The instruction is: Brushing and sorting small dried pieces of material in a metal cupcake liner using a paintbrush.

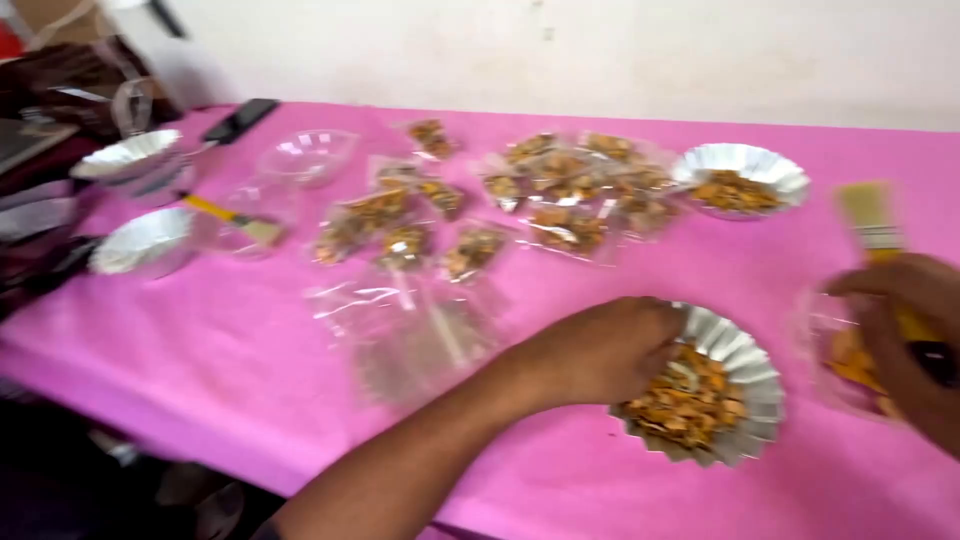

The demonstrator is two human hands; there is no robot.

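From the head view, the left hand (600, 350) reaches into a fluted foil dish (745, 365) full of orange-brown snack pieces (690, 400), which stands at about 5 o'clock on the pink tabletop (250, 400). Its grip is curled closed over the left rim, fingers down in the snack; whether it already has pieces between the fingers I cannot tell, because the picture is blurred. The right hand (905, 335), at 3 o'clock, has its grip closed around the yellow handle of a flat brush (870, 225), bristles pointing up, and under it lies a clear bag (840, 365) with some snack inside.

The foil dish is light and thin, I think. If the left hand presses on the rim, the dish can tip or slide and throw pieces on the tabletop. The clear bag is soft and may fold shut, so pieces could fall beside it.

Toward 12 o'clock lie many small filled packets (570, 195), a second foil dish with snack (740, 180) at 1 o'clock, and empty clear bags (400, 320) in the middle. At 9 o'clock stand two empty foil dishes (140, 240), a second brush (235, 220) and a clear plastic bowl (305, 155). A wide sweep of the arm could push these light things.
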